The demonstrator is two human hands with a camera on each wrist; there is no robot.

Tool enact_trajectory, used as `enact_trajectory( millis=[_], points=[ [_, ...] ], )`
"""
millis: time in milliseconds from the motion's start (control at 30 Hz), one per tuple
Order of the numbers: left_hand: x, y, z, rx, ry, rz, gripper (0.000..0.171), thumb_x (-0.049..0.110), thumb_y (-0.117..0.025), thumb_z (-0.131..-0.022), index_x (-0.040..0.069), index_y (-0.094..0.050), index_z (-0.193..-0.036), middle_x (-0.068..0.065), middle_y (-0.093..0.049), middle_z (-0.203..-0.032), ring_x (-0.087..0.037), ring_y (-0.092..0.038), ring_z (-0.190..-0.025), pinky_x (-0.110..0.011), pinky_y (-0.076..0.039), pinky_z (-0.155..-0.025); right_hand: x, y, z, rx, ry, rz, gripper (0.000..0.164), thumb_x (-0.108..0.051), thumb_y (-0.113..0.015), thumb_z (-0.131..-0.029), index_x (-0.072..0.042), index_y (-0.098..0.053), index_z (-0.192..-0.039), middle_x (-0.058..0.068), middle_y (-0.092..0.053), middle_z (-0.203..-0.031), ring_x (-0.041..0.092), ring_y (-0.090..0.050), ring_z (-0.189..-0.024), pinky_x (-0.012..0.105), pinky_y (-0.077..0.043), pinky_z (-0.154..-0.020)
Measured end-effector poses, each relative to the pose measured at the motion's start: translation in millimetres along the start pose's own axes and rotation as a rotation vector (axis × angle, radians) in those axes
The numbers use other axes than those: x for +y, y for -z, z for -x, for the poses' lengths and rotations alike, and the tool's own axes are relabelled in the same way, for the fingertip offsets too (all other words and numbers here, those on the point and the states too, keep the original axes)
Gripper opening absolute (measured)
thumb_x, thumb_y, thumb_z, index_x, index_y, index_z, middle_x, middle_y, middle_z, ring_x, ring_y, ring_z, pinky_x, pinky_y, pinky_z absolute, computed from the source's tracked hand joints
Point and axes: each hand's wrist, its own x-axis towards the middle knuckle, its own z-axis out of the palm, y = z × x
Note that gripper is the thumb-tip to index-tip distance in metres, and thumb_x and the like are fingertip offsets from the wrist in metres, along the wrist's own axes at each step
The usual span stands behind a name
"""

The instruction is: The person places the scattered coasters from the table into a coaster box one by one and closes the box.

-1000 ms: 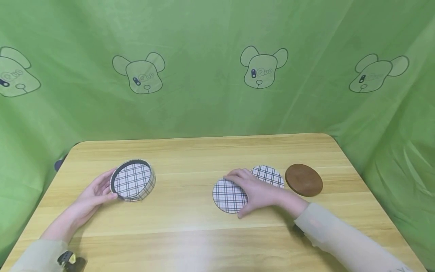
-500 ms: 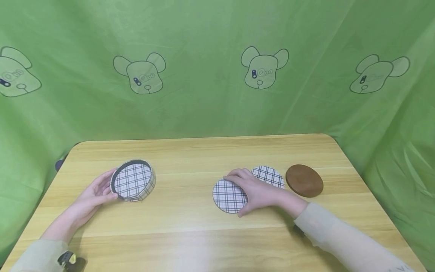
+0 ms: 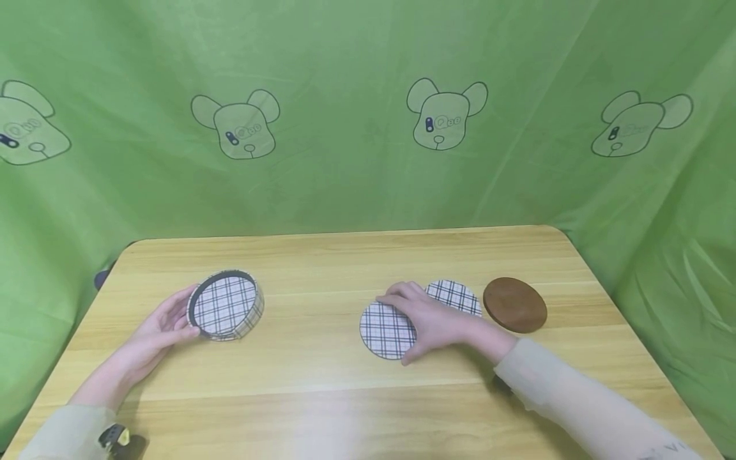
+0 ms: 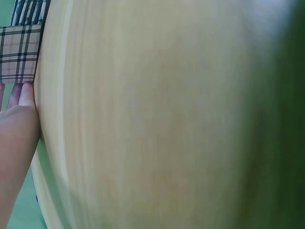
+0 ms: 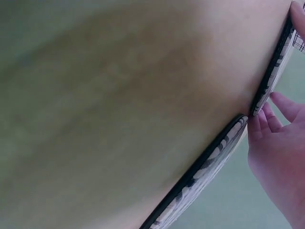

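Note:
At the left of the table in the head view, my left hand (image 3: pixel 158 332) holds a round plaid coaster holder (image 3: pixel 250 319) by its left side, thumb at the near rim. The holder has a dark inner wall and a plaid disc inside. My right hand (image 3: pixel 428 322) spans a round plaid coaster (image 3: pixel 384 331), fingers at its far edge and thumb at its near edge. In the right wrist view this coaster (image 5: pixel 272 71) shows a dark underside at the table. A second plaid coaster (image 3: pixel 457 297) lies just beyond the right hand, partly covered by it.
A brown round coaster (image 3: pixel 514 305) lies to the right of the plaid ones. All rest on a light wooden table (image 3: pixel 310 370). Green curtains (image 3: pixel 345 191) with printed bear heads surround its back and sides. A watch (image 3: pixel 115 437) sits by the left sleeve.
My right hand and forearm have shifted very slightly away from me, with the fingers still at the same plaid coaster. The left hand and the coaster holder stay in place.

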Motion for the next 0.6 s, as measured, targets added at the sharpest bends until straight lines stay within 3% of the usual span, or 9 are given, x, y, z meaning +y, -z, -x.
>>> enact_trajectory(
  millis=[600],
  points=[
    [-2.1,-0.3,0.0,-0.011,-0.05,0.021,0.088,-0.01,-0.063,-0.095,0.011,-0.021,-0.169,-0.03,-0.003,-0.173,0.019,-0.05,-0.129,-0.003,-0.044,-0.106,-7.0,7.9,-9.3,-0.052,-0.021,0.024,0.122,-0.041,-0.1,-0.058,-0.006,-0.043,-0.16,0.011,-0.044,-0.15,0.027,-0.043,-0.136,0.053,-0.052,-0.115]
  ],
)
